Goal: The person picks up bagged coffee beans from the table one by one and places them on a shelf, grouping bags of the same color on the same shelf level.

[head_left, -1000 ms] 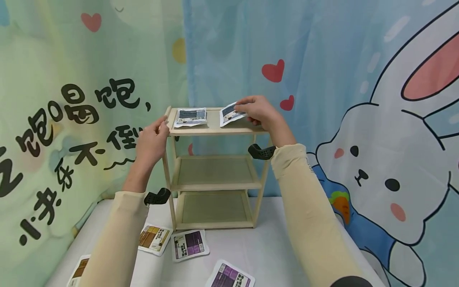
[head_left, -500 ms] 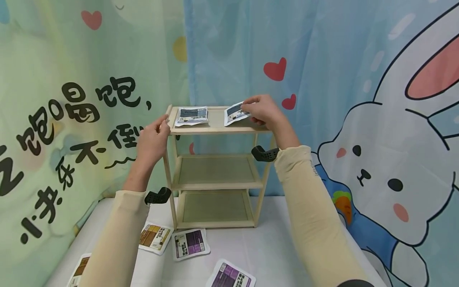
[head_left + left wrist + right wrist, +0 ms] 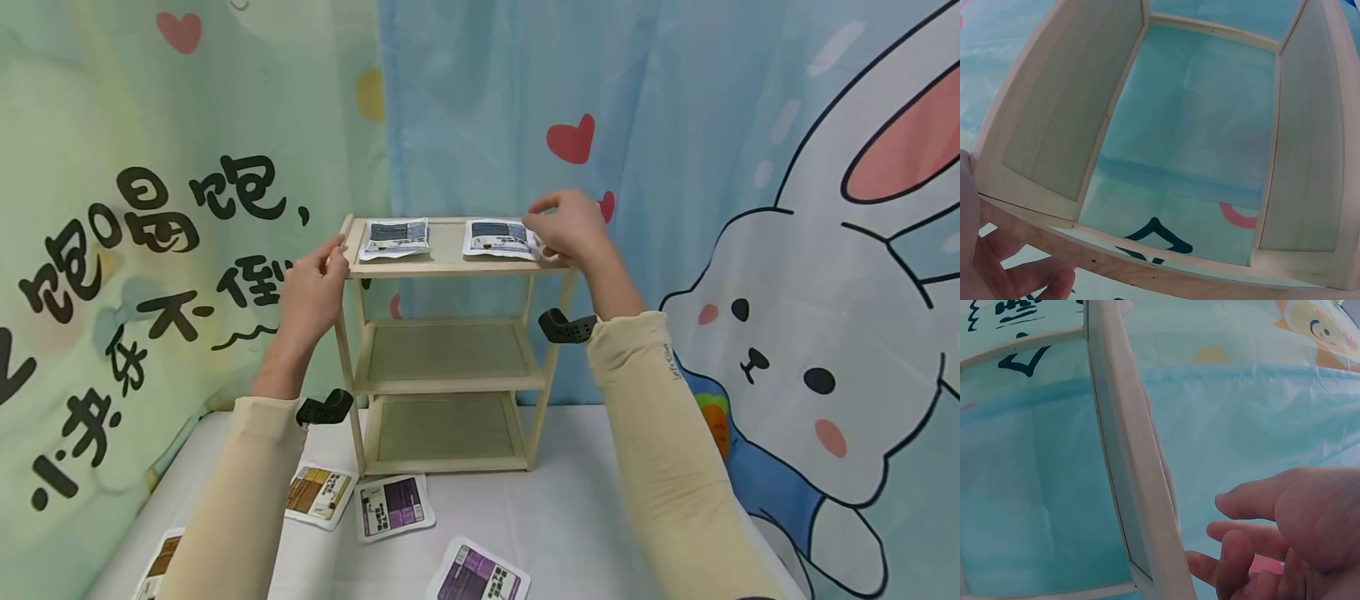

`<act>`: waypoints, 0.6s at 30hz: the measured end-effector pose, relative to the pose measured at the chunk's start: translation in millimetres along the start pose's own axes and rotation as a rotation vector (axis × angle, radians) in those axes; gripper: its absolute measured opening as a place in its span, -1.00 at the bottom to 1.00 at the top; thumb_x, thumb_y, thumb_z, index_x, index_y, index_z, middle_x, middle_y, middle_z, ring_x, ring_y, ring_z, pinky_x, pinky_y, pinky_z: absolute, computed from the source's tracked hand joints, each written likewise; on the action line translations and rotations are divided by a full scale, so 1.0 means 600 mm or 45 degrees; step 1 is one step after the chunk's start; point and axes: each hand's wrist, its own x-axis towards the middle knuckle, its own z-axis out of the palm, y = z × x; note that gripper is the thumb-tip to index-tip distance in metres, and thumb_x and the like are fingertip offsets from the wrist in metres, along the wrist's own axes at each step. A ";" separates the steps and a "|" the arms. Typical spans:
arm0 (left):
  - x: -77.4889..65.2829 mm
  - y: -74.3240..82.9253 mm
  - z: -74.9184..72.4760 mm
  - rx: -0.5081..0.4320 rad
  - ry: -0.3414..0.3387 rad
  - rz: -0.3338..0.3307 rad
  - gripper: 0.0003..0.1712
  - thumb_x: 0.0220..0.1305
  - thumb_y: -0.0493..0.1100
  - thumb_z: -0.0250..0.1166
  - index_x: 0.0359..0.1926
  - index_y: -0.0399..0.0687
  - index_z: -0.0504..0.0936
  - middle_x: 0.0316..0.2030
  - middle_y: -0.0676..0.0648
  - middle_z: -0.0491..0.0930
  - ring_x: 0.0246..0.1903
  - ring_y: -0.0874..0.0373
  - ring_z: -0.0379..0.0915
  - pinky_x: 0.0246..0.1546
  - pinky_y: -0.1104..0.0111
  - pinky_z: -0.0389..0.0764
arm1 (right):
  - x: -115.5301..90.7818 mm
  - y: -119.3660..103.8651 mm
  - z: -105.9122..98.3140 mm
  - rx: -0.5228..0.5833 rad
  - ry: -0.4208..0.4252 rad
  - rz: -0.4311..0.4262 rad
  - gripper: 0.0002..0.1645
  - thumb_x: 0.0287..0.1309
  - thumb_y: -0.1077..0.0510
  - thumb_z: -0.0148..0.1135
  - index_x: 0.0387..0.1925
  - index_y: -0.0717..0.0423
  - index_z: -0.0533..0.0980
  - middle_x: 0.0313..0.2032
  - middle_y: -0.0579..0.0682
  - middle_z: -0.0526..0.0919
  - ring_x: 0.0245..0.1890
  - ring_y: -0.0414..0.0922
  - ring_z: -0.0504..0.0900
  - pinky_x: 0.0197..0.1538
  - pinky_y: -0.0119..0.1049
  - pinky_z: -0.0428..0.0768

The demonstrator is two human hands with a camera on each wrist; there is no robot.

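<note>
A pale wooden three-tier shelf (image 3: 450, 387) stands on the white table. My left hand (image 3: 311, 292) grips the top tier's left end; in the left wrist view, its curled fingers (image 3: 1041, 278) sit at the wooden frame. Two flat white-and-blue packets lie on the top tier: a left packet (image 3: 394, 239) and a right packet (image 3: 499, 238). My right hand (image 3: 573, 229) is at the right packet's right edge. In the right wrist view, thumb and fingers (image 3: 1241, 500) are apart and loosely bent, with nothing between them, beside the shelf's frame.
On the table in front of the shelf lie a brown-and-white packet (image 3: 321, 496), a purple packet (image 3: 395, 507) and another purple packet (image 3: 480, 573). A further brown packet (image 3: 159, 567) is partly behind the left sleeve. A printed curtain (image 3: 480, 108) hangs behind the shelf.
The right packet has gone from tilted in my right hand's pinch to lying flat on the top tier. My right hand has let go and shifted right; the left hand keeps its grip.
</note>
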 end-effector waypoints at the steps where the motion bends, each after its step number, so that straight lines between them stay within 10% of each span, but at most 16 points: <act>1: 0.000 0.000 0.000 -0.001 0.001 0.004 -0.40 0.42 0.10 -0.19 0.36 0.09 0.43 -0.64 -0.06 0.29 -0.76 0.16 0.03 -0.74 0.34 0.11 | -0.002 0.002 -0.003 -0.006 0.003 -0.009 -0.47 0.30 -0.04 0.11 0.23 0.06 0.48 0.12 0.08 0.45 -0.63 -0.17 0.48 -0.53 -0.34 0.44; 18: -0.006 0.004 -0.004 -0.042 0.011 0.009 -0.41 0.42 0.11 -0.18 0.35 0.09 0.45 -0.71 -0.03 0.26 -0.78 0.18 0.00 -0.75 0.34 0.11 | -0.109 0.033 -0.015 0.023 0.160 -0.295 -0.46 0.31 -0.10 0.13 0.21 0.08 0.47 0.01 0.12 0.54 -0.41 0.09 0.65 -0.26 -0.18 0.59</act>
